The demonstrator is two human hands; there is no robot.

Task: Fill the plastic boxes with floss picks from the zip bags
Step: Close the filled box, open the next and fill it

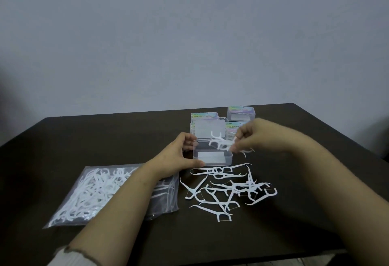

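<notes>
Floss picks: a small bunch (221,142) was pinched in the right hand (250,137), held just above the right end of the open box (212,156).
Open box: clear plastic, lid (208,129) raised at the back, standing mid-worktop with its long axis running left to right; only a white label showed through it, and whether any picks lay inside could not be told.
Left hand: (179,156) gripped the box's left end, thumb along the near wall and fingers at the far edge, steadying it.
Key relation: the bunch lay roughly along the box's long axis, heads pointing left over the opening, so the box sat just below and to the left of the right hand; a short drop looked like all that remained.
Loose picks: a scattered heap (227,190) lay on the dark worktop (273,234) just in front of the box, nearer the right hand.
Zip bag: (88,196) lay flat at the left, partly under the left forearm, with many picks inside.
Other boxes: three closed ones (241,113) stood behind the open box.
</notes>
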